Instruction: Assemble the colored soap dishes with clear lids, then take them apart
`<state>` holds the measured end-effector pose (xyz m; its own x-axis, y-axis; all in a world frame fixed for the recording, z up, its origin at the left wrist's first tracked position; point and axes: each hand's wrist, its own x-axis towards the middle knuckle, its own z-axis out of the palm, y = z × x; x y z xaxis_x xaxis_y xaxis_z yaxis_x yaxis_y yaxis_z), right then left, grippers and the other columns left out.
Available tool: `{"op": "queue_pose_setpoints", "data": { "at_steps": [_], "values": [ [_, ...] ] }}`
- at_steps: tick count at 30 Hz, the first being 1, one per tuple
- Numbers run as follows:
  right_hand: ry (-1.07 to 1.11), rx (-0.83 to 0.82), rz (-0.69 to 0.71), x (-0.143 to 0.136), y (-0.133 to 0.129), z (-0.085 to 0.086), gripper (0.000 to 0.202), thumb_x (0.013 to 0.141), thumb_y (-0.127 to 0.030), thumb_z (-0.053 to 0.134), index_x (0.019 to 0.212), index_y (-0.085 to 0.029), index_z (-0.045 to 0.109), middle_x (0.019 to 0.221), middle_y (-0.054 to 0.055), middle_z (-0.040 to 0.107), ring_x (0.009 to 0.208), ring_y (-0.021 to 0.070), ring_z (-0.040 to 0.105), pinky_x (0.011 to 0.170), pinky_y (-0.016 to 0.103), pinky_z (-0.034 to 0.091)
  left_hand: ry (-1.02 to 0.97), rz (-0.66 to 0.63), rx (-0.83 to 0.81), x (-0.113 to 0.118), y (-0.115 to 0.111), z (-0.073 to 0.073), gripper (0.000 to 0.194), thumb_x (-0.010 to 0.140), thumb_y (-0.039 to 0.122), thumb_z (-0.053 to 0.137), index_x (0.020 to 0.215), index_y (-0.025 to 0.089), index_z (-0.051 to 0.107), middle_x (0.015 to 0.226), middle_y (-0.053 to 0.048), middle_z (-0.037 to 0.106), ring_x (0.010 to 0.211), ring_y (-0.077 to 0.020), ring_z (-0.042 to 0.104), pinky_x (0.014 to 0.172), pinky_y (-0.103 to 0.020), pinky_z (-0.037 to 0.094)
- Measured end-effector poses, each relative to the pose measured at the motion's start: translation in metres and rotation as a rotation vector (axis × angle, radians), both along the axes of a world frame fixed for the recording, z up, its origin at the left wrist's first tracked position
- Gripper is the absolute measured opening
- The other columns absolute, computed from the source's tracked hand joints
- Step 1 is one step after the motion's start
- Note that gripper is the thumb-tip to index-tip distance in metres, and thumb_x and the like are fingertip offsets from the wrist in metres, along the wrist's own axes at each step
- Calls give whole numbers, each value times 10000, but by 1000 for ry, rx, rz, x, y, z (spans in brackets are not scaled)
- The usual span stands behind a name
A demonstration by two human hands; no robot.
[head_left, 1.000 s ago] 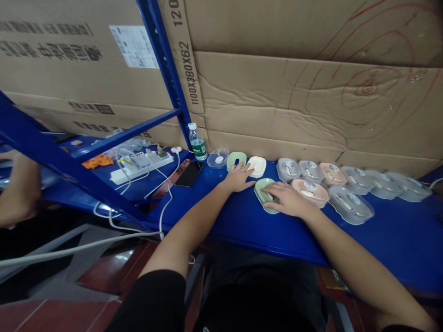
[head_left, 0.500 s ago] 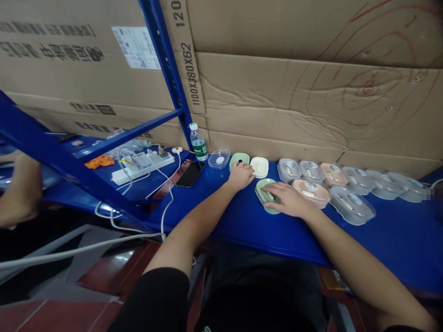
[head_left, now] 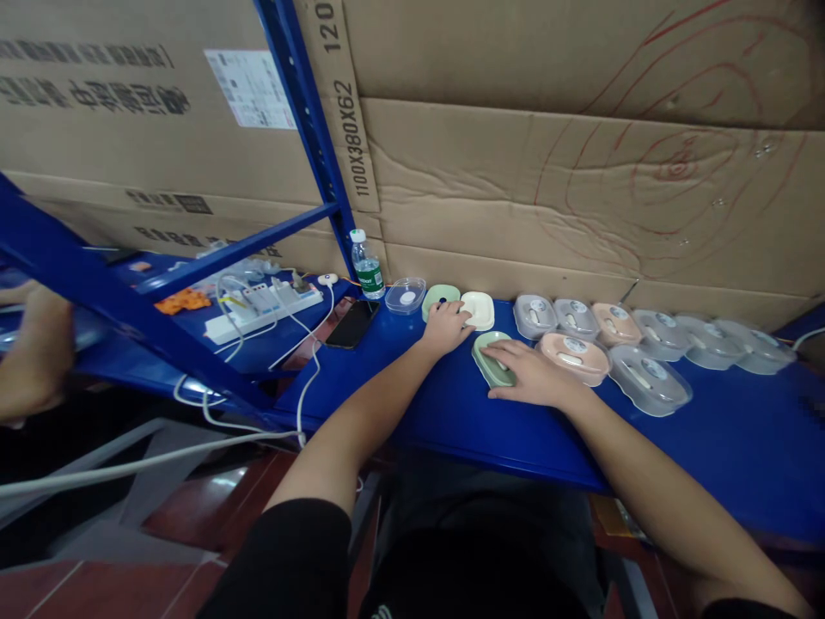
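My right hand [head_left: 532,371] lies over the right side of a small light-green food container [head_left: 485,359], its fingers across the top and its thumb at the near edge. My left hand [head_left: 447,327] has its fingers stretched out between a round-cornered green piece [head_left: 438,297] and a shallow cream-coloured dish [head_left: 480,311]. Its fingertips reach the dish's left edge; whether they press on it I cannot tell. A clear lid or shallow box [head_left: 405,297] with a white round spot sits farther left.
Lidded boxes stand in rows on the right, including a pink one [head_left: 573,359] and a clear one [head_left: 648,385]. A water bottle [head_left: 369,273], a phone [head_left: 351,324] and a power strip [head_left: 258,311] are on the left. A blue rack post [head_left: 309,112] rises there. Another person's arm [head_left: 39,352] shows far left.
The green container has shifted slightly away from the table's front edge under my right hand, whose thumb now sits lower at the near side. My left hand stays almost in place.
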<state>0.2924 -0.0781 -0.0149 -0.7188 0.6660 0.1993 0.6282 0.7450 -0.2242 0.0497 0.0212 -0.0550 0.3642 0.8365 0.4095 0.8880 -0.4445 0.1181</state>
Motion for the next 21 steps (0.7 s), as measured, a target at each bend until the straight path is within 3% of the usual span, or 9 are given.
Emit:
{"op": "queue_pose_setpoints", "data": {
  "at_steps": [4,10,14,16,18,21],
  "values": [
    [19,18,15,0,2,0,683,895,-455,777,1510,-216,602,1491,153,652,1366,379,617,1147,573,507,-11,-30,-61,0,4,-1,307,1016,408,629,1237,256,777,1503,-96,634,1403,-311,555,1168,-494,401],
    [93,70,42,0,1,3,561,882,-348,762,1425,-243,672,1408,116,721,1274,352,689,1108,560,540,-6,-53,-49,0,5,-2,323,1028,386,614,1298,263,742,1565,-108,584,1454,-301,526,1269,-563,284],
    [176,101,56,2,3,2,473,920,-369,731,1368,-221,705,1340,120,757,1238,342,710,1092,554,554,-63,-3,28,-3,-4,11,379,1043,380,576,1383,257,688,1600,-111,551,1525,-326,442,1271,-560,279],
    [247,100,35,2,5,-1,429,931,-383,721,1329,-223,727,1295,118,776,1208,334,725,1074,548,567,-151,-12,70,-8,-11,20,381,1075,378,502,1375,232,685,1544,-113,603,1478,-297,497,1252,-514,326],
    [337,80,-5,2,6,-2,383,941,-397,711,1288,-240,746,1260,109,788,1181,323,737,1054,542,580,-234,-105,85,-14,-20,30,418,1089,416,462,1387,207,667,1474,-117,652,1403,-266,565,1222,-466,383],
    [479,37,-45,2,5,-3,336,961,-431,683,1241,-262,760,1233,96,793,1149,310,746,1017,540,597,-255,-335,51,-21,-31,41,549,1044,555,531,1459,202,603,1501,-134,629,1421,-280,555,1218,-458,409]
  ]
}}
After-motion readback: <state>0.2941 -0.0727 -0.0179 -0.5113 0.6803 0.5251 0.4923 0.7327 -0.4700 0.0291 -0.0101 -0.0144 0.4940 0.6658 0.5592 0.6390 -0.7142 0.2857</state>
